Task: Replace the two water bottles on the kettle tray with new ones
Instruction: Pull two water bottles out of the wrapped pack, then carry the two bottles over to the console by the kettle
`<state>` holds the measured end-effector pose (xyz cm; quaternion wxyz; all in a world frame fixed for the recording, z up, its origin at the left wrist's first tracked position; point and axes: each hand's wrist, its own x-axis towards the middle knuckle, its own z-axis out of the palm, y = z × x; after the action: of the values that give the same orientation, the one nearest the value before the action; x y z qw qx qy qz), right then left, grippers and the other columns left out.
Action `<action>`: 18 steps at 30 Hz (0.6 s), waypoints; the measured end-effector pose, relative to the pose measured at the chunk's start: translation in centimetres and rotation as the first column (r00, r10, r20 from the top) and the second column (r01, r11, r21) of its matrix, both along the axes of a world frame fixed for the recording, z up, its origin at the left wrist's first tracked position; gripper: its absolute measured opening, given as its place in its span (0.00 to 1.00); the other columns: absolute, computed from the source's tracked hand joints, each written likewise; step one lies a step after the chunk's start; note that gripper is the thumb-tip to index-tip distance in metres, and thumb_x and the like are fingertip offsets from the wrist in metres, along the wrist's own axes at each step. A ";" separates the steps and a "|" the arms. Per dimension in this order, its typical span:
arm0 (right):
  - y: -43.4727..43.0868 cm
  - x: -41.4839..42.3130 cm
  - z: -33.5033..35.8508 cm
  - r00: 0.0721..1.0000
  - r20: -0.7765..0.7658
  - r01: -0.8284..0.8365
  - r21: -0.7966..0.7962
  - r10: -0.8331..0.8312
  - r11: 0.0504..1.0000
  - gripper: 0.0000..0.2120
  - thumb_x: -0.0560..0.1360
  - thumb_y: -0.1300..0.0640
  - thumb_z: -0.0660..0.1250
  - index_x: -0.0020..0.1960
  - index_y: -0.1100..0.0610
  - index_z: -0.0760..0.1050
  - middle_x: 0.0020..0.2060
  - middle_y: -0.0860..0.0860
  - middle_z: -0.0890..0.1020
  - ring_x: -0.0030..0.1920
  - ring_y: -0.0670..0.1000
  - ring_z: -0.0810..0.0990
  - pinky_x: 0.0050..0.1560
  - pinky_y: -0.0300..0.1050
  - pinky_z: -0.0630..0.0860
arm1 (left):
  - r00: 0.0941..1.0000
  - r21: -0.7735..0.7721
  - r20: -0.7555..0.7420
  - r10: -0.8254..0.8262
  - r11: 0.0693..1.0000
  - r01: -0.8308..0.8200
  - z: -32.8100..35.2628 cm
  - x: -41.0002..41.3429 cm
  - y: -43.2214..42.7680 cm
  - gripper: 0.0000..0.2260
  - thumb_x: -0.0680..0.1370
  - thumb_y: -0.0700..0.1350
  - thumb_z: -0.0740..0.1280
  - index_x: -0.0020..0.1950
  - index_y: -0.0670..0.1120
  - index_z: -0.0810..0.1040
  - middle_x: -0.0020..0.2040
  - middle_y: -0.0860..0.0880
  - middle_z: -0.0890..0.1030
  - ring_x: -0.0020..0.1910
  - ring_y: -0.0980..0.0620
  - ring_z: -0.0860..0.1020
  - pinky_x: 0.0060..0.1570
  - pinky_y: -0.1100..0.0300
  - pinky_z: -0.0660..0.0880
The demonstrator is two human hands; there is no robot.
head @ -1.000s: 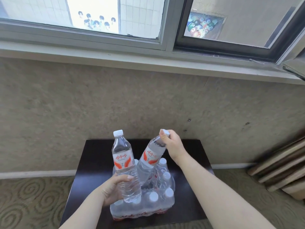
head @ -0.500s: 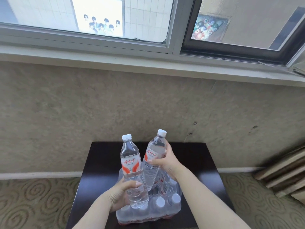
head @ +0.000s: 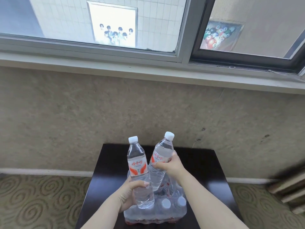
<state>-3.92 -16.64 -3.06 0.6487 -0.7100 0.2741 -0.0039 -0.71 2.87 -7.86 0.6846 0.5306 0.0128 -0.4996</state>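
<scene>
Gripping one fresh bottle per hand: left hand (head: 130, 194) wraps lower body of upright bottle (head: 138, 169); right hand (head: 170, 166), moved down from cap, clasps tilted bottle (head: 160, 160) mid-label; both lifted above shrink-wrapped pack (head: 156, 212) on dark table (head: 206, 164); kettle tray unseen; carrying likely next.

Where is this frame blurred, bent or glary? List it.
Head view: daylight from the window is soft, with no harsh glare; the sill bows from wide-angle distortion; the wooden slats at the right edge smear with motion blur; both bottle labels, left bottle and right bottle, stay sharp.
</scene>
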 end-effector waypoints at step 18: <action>17.1 1.4 5.8 0.759 0.032 -0.645 0.166 0.650 0.746 0.29 0.59 0.58 0.78 0.59 0.55 0.75 0.47 0.51 0.86 0.41 0.46 0.86 0.35 0.39 0.80 | 0.842 0.016 0.192 0.505 0.856 -0.517 7.5 -8.3 18.3 0.32 0.60 0.39 0.77 0.64 0.46 0.77 0.59 0.35 0.82 0.58 0.34 0.81 0.60 0.38 0.75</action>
<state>-2.57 0.46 2.73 0.6630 -0.7039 0.0194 0.2541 -8.96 21.16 -0.32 0.7730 0.5738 0.1080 -0.2482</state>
